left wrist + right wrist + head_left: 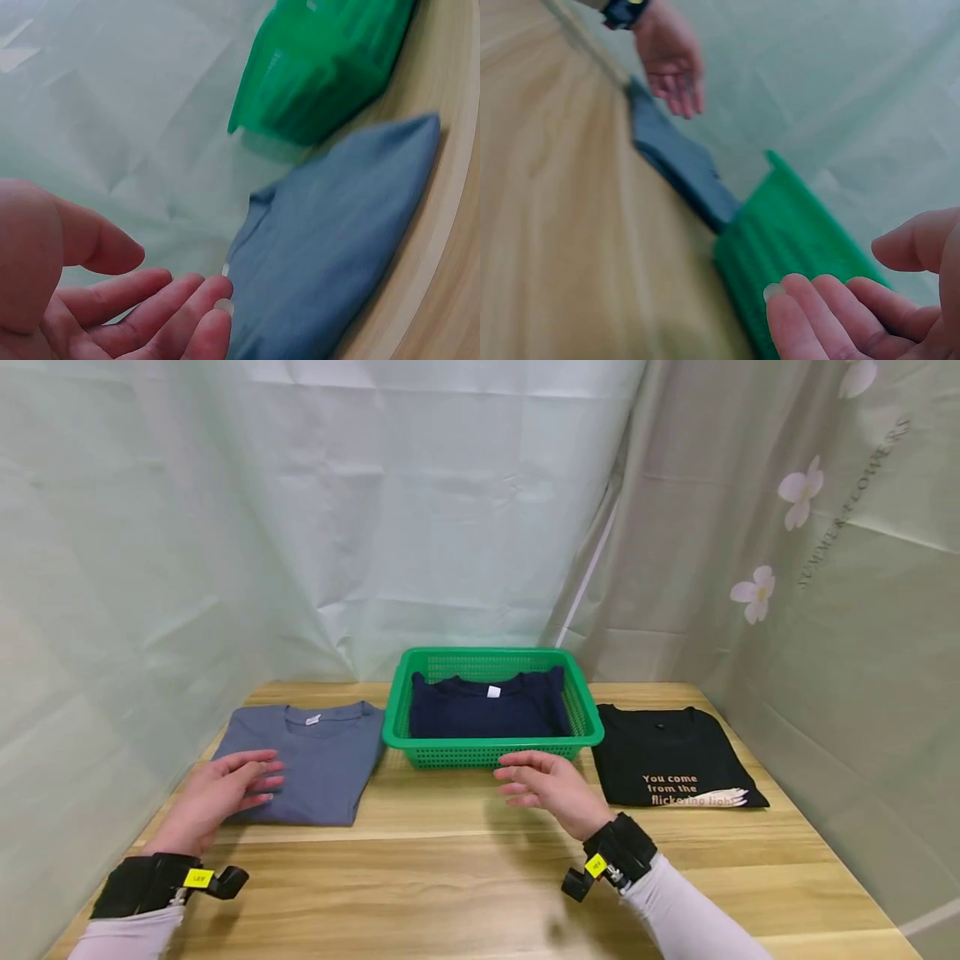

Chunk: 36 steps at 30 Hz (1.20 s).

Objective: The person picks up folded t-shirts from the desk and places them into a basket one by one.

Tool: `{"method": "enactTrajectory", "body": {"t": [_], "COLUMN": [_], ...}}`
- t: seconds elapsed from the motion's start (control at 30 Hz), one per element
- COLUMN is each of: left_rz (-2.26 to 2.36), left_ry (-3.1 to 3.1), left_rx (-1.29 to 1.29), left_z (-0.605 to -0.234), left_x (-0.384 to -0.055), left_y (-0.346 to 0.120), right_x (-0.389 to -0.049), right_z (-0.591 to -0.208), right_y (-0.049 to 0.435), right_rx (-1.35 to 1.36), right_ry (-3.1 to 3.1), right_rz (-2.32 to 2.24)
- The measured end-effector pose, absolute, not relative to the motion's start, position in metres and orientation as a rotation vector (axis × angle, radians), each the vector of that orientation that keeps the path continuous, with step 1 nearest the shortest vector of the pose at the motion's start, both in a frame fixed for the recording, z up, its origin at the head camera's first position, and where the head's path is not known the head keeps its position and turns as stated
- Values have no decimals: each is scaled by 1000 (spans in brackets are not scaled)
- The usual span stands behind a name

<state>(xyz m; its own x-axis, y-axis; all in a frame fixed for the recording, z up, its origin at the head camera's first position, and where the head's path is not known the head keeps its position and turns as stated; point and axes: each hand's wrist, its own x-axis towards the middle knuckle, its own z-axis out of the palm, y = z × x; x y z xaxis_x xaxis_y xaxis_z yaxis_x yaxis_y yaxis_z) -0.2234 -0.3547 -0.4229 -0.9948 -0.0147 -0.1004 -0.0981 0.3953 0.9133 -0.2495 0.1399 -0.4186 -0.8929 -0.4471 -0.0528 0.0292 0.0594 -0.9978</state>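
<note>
Head view showed the person's left grip [219,795] loose, holding nothing, over the left side of the folded grey-blue shirt [322,768], hiding part of its edge; the right wrist view showed the left palm, unseen here. The right grip [553,789], equally slack, hung before the green basket [480,744]; whether it touched the rim was hard to tell. The grey-blue shirt lay on the worktop [405,885], collar pointing away from the person. The basket's long axis ran left to right; only the head view clearly revealed the navy shirt [487,714] inside and the black shirt [667,747] at right, partly hidden by the basket. Beyond hung a pale curtain [450,527].
</note>
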Motion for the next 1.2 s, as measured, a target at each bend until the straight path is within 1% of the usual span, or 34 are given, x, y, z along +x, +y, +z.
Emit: {"method": "enactTrajectory", "body": {"t": [0.23,0.4,0.47,0.67,0.73,1.07,1.2], "left_rz": [1711,1723,1707,1686,1644,1306,1316], "left_ry": [2549,2601,2652,2706,2720,2787,2769], "left_rx": [-166,-245,-318,-692,-756,-747,-755], "left_z": [-429,-432,-432,-436,-436,-435,-434], "left_x": [-224,-227,-230,-241,-245,-258,-262], "left_y": [-376,-390,-395,-399,-400,-407,-410], "right_x": [-252,-255,-256,-259,-261,-264,-261], "right_z": [-443,-450,-451,-461,-464,-459,-453], "right_y": [93,62,50,19,9,-35,-46], "right_rx": [-409,-415,-406,-312,-287,-225,-239], "right_ry": [1966,1918,1902,1911,1929,2045,2102], "right_rz": [-1822,-1828,-1835,-1900,-1924,-1897,-1842]}}
